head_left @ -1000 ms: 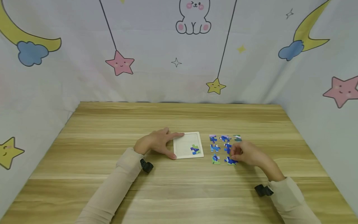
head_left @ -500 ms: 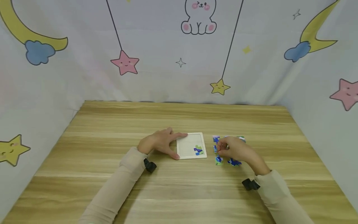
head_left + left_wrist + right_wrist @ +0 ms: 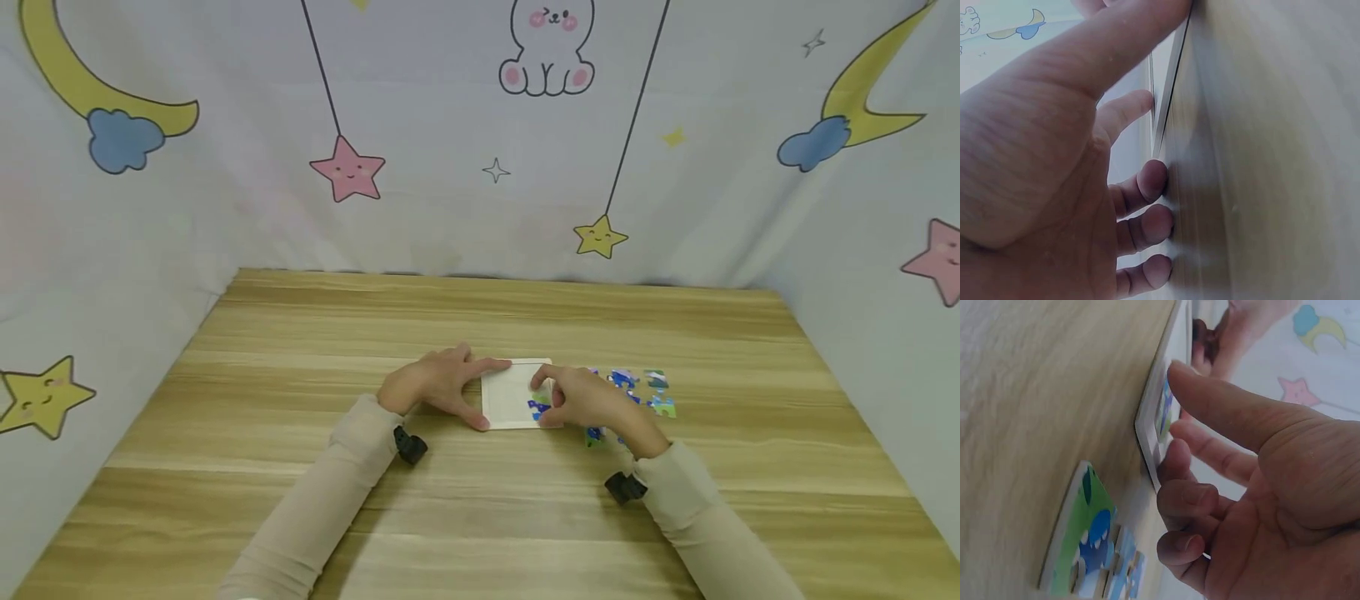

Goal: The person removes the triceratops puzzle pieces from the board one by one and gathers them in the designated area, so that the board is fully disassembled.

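My left hand (image 3: pixel 441 385) spreads thumb and index finger onto the left side of a white square puzzle tray (image 3: pixel 504 398), touching its upper and lower edges. In the left wrist view its other fingertips rest on the table. Joined blue and green jigsaw pieces (image 3: pixel 538 407) lie in the tray's lower right corner. My right hand (image 3: pixel 588 398) reaches over the tray's right side, its thumb (image 3: pixel 1194 384) at the pieces there and its index finger stretched out apart from the thumb. No piece shows between its fingers, and its remaining fingers are bent.
Several loose jigsaw pieces (image 3: pixel 622 379) lie flat to the right of the tray, some hidden under my right hand and forearm. A green and blue piece (image 3: pixel 1094 534) shows close in the right wrist view. A patterned cloth (image 3: pixel 435 225) hangs around the wooden table (image 3: pixel 480 517).
My right hand has moved left from the loose pieces to the tray's right side, uncovering a blue and green piece at the far right. The left hand has stayed on the tray.
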A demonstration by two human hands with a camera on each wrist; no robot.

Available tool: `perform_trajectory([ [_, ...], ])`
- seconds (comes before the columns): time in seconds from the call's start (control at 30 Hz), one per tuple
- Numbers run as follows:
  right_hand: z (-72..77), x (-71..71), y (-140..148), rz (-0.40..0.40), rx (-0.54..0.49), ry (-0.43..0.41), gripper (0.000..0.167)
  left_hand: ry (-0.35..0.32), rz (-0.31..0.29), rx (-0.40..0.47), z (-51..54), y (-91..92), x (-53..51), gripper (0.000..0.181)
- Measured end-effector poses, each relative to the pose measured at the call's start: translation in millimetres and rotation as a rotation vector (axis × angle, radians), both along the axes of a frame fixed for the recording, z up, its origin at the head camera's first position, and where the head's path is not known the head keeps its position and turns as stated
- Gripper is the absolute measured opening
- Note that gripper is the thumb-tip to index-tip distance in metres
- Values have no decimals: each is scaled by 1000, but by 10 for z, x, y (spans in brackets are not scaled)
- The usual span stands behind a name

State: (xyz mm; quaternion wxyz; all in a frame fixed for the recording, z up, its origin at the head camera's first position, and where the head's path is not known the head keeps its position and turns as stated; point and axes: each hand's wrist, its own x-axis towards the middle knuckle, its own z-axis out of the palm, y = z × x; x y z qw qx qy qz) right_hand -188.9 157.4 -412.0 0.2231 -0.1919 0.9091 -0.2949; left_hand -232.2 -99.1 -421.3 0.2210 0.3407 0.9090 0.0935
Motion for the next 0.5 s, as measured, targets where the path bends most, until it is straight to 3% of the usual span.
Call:
perform_trajectory([
  [0.27, -9, -13, -30, -6, 32, 15, 31, 15, -4, -14, 3, 21, 2, 98],
  [0.5, 47, -27, 18, 8, -47, 108, 10, 0, 6, -27, 25, 30, 4, 99],
])
